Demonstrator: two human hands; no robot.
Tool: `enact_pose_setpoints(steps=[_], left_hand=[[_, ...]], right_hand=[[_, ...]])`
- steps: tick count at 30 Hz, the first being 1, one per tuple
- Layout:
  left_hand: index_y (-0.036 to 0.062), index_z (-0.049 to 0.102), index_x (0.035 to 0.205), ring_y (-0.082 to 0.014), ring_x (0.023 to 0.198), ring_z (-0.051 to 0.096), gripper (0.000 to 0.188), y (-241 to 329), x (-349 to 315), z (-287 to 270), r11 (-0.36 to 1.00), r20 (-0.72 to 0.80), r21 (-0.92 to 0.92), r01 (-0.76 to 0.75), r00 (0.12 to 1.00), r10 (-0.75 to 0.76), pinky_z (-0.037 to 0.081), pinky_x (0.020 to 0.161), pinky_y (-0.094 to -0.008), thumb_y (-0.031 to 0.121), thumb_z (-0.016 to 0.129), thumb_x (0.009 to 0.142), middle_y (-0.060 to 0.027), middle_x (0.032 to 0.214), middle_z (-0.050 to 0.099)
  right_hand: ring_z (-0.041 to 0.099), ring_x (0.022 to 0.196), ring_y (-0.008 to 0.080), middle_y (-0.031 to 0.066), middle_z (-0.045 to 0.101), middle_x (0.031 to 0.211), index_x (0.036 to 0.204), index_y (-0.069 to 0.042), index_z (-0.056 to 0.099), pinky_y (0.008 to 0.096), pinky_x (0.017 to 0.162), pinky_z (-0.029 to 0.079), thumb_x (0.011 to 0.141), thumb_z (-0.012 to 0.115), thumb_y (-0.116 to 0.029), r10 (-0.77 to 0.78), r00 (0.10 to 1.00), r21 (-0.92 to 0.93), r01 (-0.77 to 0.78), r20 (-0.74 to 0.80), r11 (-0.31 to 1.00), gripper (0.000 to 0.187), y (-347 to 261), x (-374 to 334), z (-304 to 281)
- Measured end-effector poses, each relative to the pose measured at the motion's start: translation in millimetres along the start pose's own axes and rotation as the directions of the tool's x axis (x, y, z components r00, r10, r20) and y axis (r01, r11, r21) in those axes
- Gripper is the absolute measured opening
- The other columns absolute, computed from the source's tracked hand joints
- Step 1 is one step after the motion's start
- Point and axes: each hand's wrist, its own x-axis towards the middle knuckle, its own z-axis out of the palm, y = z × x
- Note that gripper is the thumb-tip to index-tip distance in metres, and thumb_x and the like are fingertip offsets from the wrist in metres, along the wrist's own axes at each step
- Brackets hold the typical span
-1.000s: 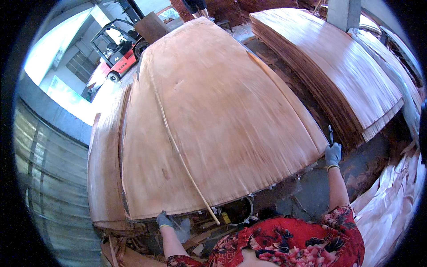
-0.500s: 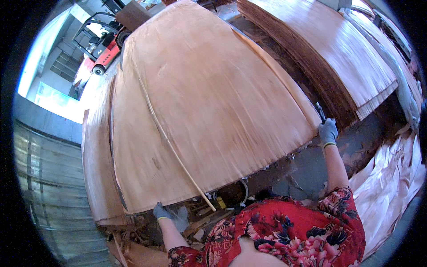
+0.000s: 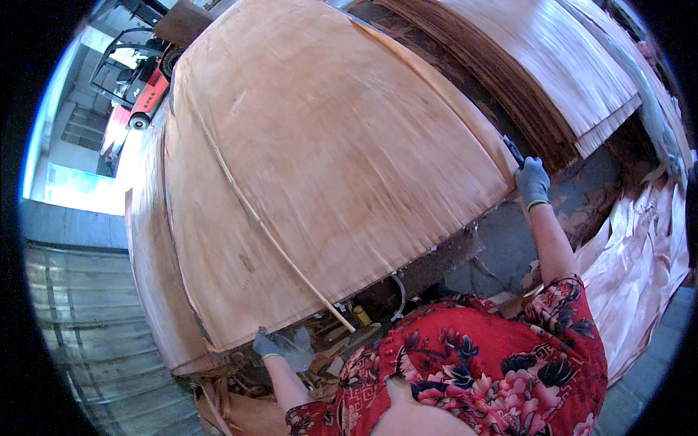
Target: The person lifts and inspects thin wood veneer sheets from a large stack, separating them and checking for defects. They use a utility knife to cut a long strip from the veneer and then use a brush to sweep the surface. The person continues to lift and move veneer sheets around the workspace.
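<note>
A broad, pale brown wood veneer sheet point(image 3: 327, 145) lies spread in front of me, on top of a stack. My left hand point(image 3: 267, 345), in a grey glove, is closed at the sheet's near edge, toward its left corner; its fingers are partly hidden. At the near right corner, my right hand point(image 3: 533, 182), also gloved, is wrapped round a slim dark tool point(image 3: 513, 150). The tool points away from me along the right edge; its exact kind cannot be made out. A long thin wooden strip point(image 3: 251, 211) lies lengthwise over the sheet, its near end sticking out past the edge.
Another veneer stack point(image 3: 545, 65) stands at the right, across a dark gap. Loose pale sheets point(image 3: 640, 269) lie at the lower right. Wood scraps point(image 3: 334, 356) litter the space under the near edge. A red forklift point(image 3: 149, 94) stands far left, beyond a corrugated panel point(image 3: 87, 320).
The whole view has shifted slightly, with the forklift and sheet now farther left. The dark tool in my right hand leans more to the left. My left hand stays at the near edge.
</note>
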Motion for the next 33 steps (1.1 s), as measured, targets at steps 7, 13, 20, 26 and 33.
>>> enact_pose_setpoints(steps=[7, 13, 20, 26, 33], left_hand=[[0.0063, 0.051, 0.116, -0.0228, 0.096, 0.051, 0.041, 2, 1, 17, 0.993, 0.418, -0.104, 0.052, 0.908, -0.004, 0.042, 0.078, -0.0374, 0.035, 0.050, 0.086, -0.0077, 0.112, 0.054], [0.0050, 0.053, 0.088, -0.0200, 0.057, 0.044, 0.022, 18, -40, 8, 0.948, 0.305, -0.232, 0.219, 0.942, -0.144, 0.039, 0.050, -0.0293, 0.026, 0.050, 0.084, -0.0075, 0.068, 0.050], [0.0081, 0.056, 0.089, -0.0199, 0.063, 0.054, 0.024, 42, -73, -9, 0.989, 0.161, -0.128, 0.074, 0.986, -0.053, 0.048, 0.056, -0.0366, 0.030, 0.058, 0.079, -0.0067, 0.078, 0.058], [0.0091, 0.057, 0.070, -0.0187, 0.041, 0.053, 0.025, 32, -59, -1, 0.927, 0.015, -0.309, 0.211, 0.976, -0.218, 0.042, 0.032, -0.0294, 0.033, 0.061, 0.078, -0.0070, 0.060, 0.060], [0.0099, 0.057, 0.078, -0.0132, 0.054, 0.053, 0.020, 24, -71, 0, 0.895, 0.061, -0.384, 0.229, 0.973, -0.223, 0.045, 0.049, -0.0259, 0.030, 0.060, 0.077, -0.0020, 0.068, 0.057]], right_hand=[[0.057, 0.082, 0.0398, 0.0221, 0.056, 0.091, 0.088, -0.003, 0.055, 0.0464, 0.069, 0.046, 0.076, 0.053, -0.022, -0.046, 0.996, -0.027, 0.044, -0.076, 0.999, 0.023, 12, 11, 9], [0.058, 0.094, 0.0302, 0.0221, 0.056, 0.107, 0.116, -0.006, 0.052, 0.0373, 0.079, 0.043, 0.078, 0.049, -0.017, -0.272, 0.950, 0.299, 0.218, 0.152, 0.929, 0.040, -24, -5, -29], [0.051, 0.078, 0.0313, 0.0195, 0.054, 0.088, 0.091, 0.001, 0.051, 0.0391, 0.069, 0.041, 0.081, 0.052, -0.023, -0.350, 0.936, 0.173, 0.339, 0.041, 0.925, 0.026, 24, 16, 23], [0.059, 0.060, 0.0339, 0.0182, 0.058, 0.070, 0.080, 0.000, 0.051, 0.0441, 0.050, 0.048, 0.082, 0.048, -0.024, -0.299, 0.954, -0.191, 0.286, -0.037, 0.939, 0.024, 60, 40, 57], [0.054, 0.062, 0.0415, 0.0255, 0.057, 0.070, 0.076, 0.006, 0.055, 0.0466, 0.059, 0.043, 0.072, 0.051, -0.014, -0.161, 0.986, 0.000, 0.161, -0.033, 0.987, 0.021, 9, -3, 2]])
